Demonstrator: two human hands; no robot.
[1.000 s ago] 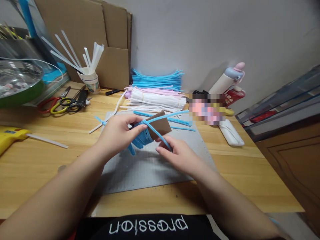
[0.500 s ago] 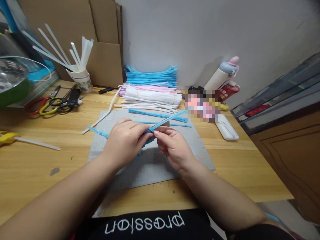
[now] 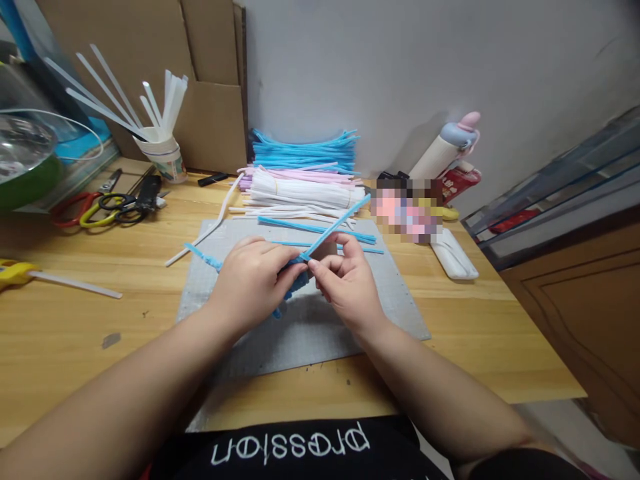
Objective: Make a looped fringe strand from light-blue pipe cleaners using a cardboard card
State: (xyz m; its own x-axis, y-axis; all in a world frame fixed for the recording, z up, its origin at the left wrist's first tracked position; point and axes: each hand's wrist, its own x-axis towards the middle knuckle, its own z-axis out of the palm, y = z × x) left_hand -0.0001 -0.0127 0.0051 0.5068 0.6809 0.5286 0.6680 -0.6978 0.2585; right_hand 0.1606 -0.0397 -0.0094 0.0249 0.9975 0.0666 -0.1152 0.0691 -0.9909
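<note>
My left hand (image 3: 254,279) is closed around a bunched piece of twisted blue pipe cleaners (image 3: 299,287). Part of that piece sticks out to the left of my hand, and a short end pokes out below; the palm hides the middle. From its right side a straight blue pipe cleaner (image 3: 341,223) slants up and to the right. My right hand (image 3: 350,283) pinches at the base of this stem, close to my left thumb, with its index finger raised and bent. Both hands are above a grey cutting mat (image 3: 310,347), with loose blue pipe cleaners (image 3: 320,230) lying behind them.
Bundles of white pipe cleaners (image 3: 305,190) and blue pipe cleaners (image 3: 305,152) lie by the wall. To the left are scissors (image 3: 75,210), a paper cup (image 3: 165,160) of white sticks and a yellow glue gun (image 3: 15,272). A tissue pack (image 3: 455,255) and a bottle (image 3: 440,150) are on the right.
The free blue stem has swung to a steeper upward slant. My right index finger has lifted, and the blue strand below my right hand no longer shows. My left hand keeps its hold.
</note>
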